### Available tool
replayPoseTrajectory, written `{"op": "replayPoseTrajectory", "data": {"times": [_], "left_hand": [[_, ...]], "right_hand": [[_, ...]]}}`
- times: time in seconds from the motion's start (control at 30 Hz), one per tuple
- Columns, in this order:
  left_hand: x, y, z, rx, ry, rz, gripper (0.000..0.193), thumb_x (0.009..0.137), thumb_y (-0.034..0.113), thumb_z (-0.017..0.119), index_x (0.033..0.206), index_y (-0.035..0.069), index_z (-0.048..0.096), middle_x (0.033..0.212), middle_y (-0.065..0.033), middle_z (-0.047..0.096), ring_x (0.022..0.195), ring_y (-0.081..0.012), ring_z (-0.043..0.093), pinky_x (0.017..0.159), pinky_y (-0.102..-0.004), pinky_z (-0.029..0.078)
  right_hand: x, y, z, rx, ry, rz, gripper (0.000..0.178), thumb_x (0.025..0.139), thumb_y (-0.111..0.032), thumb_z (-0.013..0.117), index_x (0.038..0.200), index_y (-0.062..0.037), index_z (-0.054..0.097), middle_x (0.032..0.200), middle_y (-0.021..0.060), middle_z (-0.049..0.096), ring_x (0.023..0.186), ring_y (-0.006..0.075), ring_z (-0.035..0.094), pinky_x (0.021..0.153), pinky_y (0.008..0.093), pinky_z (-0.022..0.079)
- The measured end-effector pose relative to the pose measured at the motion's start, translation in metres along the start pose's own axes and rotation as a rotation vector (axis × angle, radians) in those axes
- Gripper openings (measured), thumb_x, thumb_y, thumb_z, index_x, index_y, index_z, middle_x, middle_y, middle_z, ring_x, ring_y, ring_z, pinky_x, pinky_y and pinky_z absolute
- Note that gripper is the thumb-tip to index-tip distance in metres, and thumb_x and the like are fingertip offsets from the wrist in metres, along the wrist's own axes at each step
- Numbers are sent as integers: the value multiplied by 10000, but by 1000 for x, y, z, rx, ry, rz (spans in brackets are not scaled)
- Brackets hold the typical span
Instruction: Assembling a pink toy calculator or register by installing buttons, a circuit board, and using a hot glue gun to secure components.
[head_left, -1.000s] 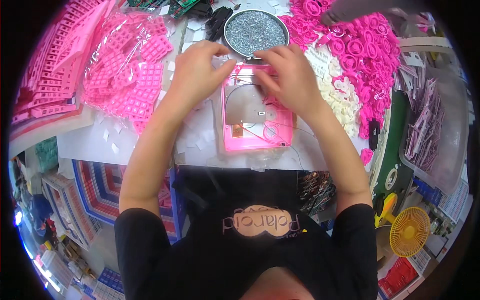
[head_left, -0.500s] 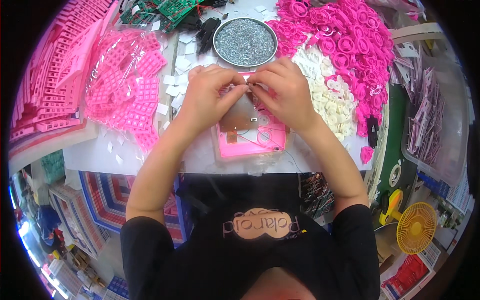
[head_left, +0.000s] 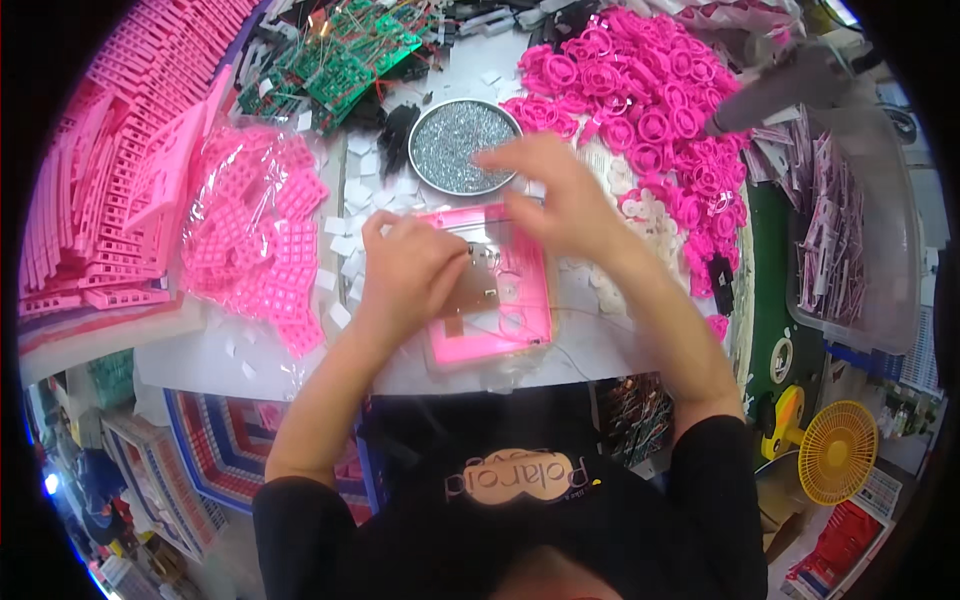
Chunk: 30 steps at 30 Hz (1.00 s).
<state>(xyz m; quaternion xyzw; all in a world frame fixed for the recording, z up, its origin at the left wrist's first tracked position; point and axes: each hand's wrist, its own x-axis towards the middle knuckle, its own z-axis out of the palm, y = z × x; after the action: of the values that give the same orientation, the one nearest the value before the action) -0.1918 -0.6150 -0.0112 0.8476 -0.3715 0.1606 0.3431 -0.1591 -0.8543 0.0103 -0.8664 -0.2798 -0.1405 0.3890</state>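
Your left hand [head_left: 415,275] presses closed on the pink housing [head_left: 495,290], which lies flat on the surface just below the round dish of screws [head_left: 455,145]. Your right hand [head_left: 555,195] hovers half-open, blurred, between dish and housing.

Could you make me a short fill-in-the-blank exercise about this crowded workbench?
The left hand presses on a flat rectangular plastic housing coloured ____.
The right hand hovers beside a round metal dish of ____ coloured bits.
The circuit boards at the far edge are ____.

Missing words: pink; silver; green
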Motion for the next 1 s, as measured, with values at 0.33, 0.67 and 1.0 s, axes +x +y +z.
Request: {"op": "replayPoseTrajectory", "data": {"times": [0.33, 0.67, 1.0], "left_hand": [[-10, 3, -6, -74, 42, -190, 72, 837, 85, 735, 895, 102, 697, 843, -15, 692, 830, -215, 625, 914, -397, 348], [-16, -5, -4, -42, 124, -217, 67, 833, 105, 755, 879, 100, 706, 817, -18, 676, 778, -195, 617, 856, -387, 358], [-19, -9, -4, -132, 115, -302, 74, 852, 125, 748, 911, 90, 720, 845, -28, 700, 787, -189, 621, 867, -365, 381]], "right_hand": [[204, 164, 18, -746, 189, 254, 241, 855, -150, 628, 1072, -88, 711, 1158, 173, 703, 1063, 403, 648, 887, 482, 554], [172, 96, 17, -650, 300, 275, 496, 881, -370, 679, 1212, -22, 556, 917, 163, 713, 780, 276, 706, 674, 386, 556], [-10, -102, -40, -425, -436, -47, 204, 725, -171, 756, 886, -82, 670, 782, 78, 647, 789, 285, 647, 637, 417, 533]]}}
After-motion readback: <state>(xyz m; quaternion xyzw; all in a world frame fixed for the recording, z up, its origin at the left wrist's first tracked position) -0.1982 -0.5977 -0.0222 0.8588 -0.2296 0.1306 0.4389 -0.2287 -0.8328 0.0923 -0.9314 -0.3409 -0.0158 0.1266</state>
